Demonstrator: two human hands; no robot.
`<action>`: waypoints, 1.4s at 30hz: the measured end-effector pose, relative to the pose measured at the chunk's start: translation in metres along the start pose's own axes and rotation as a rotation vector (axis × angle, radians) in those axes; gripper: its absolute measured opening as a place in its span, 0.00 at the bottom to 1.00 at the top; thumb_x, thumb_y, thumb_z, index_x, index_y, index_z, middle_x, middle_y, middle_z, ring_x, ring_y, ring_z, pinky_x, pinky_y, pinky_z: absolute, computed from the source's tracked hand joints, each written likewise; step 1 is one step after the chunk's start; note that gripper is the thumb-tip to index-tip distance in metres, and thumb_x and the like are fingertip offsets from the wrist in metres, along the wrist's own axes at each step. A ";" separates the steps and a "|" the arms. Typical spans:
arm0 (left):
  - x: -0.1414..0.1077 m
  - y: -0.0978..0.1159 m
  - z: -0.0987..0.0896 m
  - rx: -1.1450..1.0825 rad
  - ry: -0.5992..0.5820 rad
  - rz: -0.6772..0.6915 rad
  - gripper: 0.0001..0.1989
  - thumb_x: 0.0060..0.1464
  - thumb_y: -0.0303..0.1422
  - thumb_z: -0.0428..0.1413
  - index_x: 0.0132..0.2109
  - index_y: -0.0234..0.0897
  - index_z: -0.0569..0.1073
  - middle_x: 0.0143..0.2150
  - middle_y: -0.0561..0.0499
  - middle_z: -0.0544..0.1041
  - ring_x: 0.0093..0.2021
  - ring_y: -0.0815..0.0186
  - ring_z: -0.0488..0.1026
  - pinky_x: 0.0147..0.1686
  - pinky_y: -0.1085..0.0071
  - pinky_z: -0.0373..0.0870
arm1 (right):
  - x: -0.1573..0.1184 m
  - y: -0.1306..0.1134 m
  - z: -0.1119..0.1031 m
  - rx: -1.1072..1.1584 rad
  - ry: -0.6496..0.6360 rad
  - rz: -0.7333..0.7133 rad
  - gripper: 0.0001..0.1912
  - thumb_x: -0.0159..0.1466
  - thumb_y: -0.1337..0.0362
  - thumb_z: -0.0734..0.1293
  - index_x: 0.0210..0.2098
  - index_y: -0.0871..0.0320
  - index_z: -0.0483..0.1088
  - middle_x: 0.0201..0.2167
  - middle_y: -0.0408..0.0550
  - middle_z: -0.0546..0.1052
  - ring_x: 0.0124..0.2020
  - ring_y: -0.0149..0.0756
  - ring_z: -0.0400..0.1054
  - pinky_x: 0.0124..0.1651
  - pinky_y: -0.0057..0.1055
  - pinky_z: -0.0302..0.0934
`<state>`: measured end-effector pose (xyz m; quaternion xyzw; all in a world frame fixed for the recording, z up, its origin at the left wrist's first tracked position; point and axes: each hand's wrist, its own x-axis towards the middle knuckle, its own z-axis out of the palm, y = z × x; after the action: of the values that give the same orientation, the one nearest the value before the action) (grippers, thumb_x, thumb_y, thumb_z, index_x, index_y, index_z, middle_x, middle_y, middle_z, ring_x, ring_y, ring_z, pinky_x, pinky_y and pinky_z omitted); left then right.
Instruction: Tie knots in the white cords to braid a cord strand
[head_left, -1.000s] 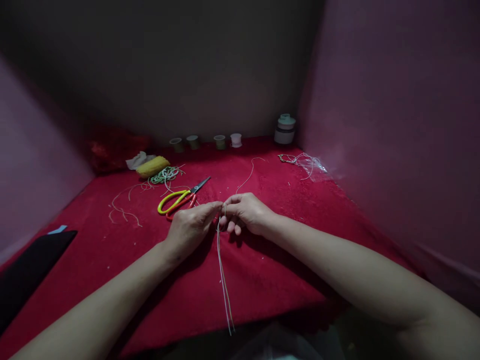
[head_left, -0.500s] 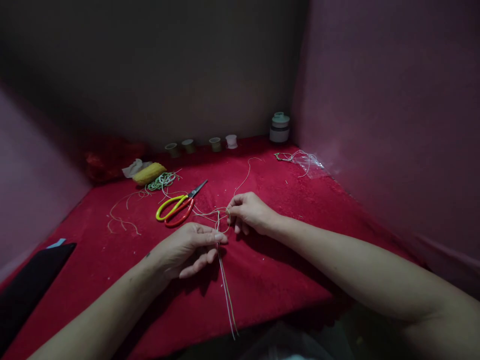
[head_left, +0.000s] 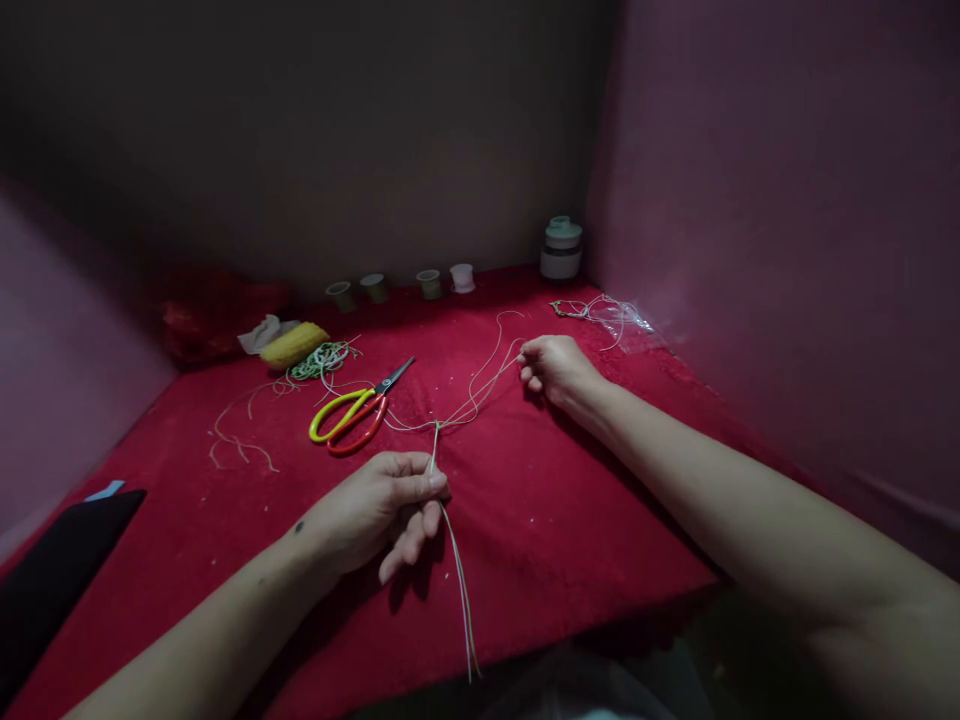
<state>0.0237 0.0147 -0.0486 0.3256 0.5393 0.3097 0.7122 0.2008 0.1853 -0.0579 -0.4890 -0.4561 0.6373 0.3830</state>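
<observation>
Pale cords [head_left: 464, 600] stretch through a space enclosed by a dark back wall [head_left: 337, 140] and 2 pinkish side walls [head_left: 765, 200], over the middle of a red cloth-covered table [head_left: 577, 550]. The left hand [head_left: 401, 495] pinches them between thumb and forefinger; the right hand [head_left: 551, 365], farther back, pinches strands at its fingertips, other fingers curled. Yellow-and-red scissors [head_left: 380, 391] lie left of centre, 4 spools [head_left: 429, 286] line the back, white specks [head_left: 532, 520] dot the cloth.
</observation>
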 end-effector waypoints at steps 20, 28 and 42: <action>-0.009 0.020 -0.010 0.345 0.426 0.248 0.09 0.52 0.36 0.54 0.31 0.33 0.68 0.13 0.54 0.69 0.08 0.76 0.57 0.07 0.83 0.52 | 0.017 -0.019 -0.035 -0.141 0.272 -0.231 0.08 0.51 0.77 0.59 0.26 0.59 0.62 0.26 0.47 0.68 0.26 0.30 0.61 0.25 0.26 0.53; 0.015 0.015 0.000 -0.162 0.214 0.197 0.07 0.52 0.23 0.52 0.36 0.23 0.73 0.35 0.35 0.78 0.22 0.71 0.73 0.19 0.80 0.71 | -0.040 0.013 0.033 -0.905 -0.282 -0.755 0.13 0.55 0.74 0.61 0.39 0.61 0.70 0.37 0.49 0.72 0.36 0.32 0.64 0.38 0.27 0.57; 0.023 0.009 0.006 -0.101 0.122 0.120 0.09 0.52 0.29 0.52 0.24 0.31 0.66 0.14 0.51 0.70 0.11 0.69 0.66 0.09 0.75 0.66 | -0.047 0.028 0.051 -1.049 -0.370 -0.774 0.06 0.58 0.71 0.60 0.29 0.62 0.70 0.29 0.47 0.70 0.30 0.28 0.61 0.33 0.25 0.53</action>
<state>0.0340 0.0371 -0.0534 0.3016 0.5449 0.3980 0.6736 0.1612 0.1223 -0.0663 -0.2947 -0.9052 0.2218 0.2113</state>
